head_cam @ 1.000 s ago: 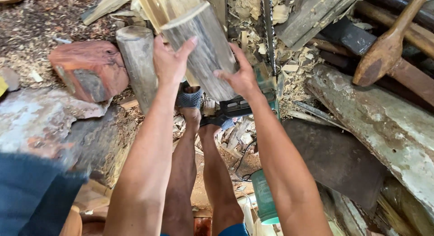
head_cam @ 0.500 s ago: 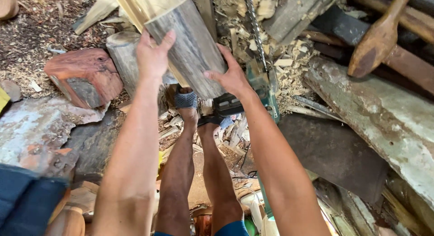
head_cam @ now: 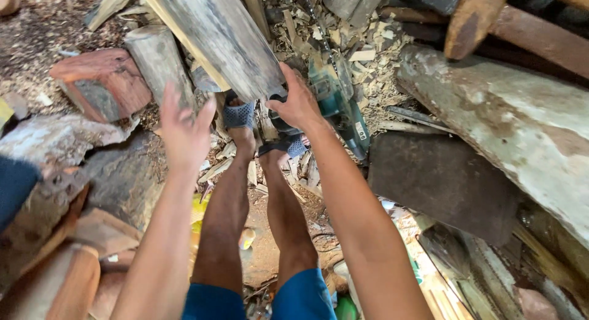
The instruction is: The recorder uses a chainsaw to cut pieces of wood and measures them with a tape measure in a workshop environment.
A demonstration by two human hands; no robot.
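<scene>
A grey weathered log (head_cam: pixel 227 41) leans tilted in front of me, its cut lower end near my feet. My right hand (head_cam: pixel 297 102) presses against the log's lower right edge. My left hand (head_cam: pixel 183 127) hovers open, off the log, just below and to its left with fingers spread. My bare legs and sandalled feet (head_cam: pixel 239 121) stand under the log.
A green chainsaw (head_cam: pixel 337 102) lies right of my feet among wood chips. A reddish wood block (head_cam: pixel 101 81) and a grey round log (head_cam: pixel 156 59) sit at left. A large pale slab (head_cam: pixel 509 124) and dark board (head_cam: pixel 442 179) fill the right.
Both hands gripped the log before. My left hand has come off it and dropped lower left. The log has tilted further away; my right hand stays on it.
</scene>
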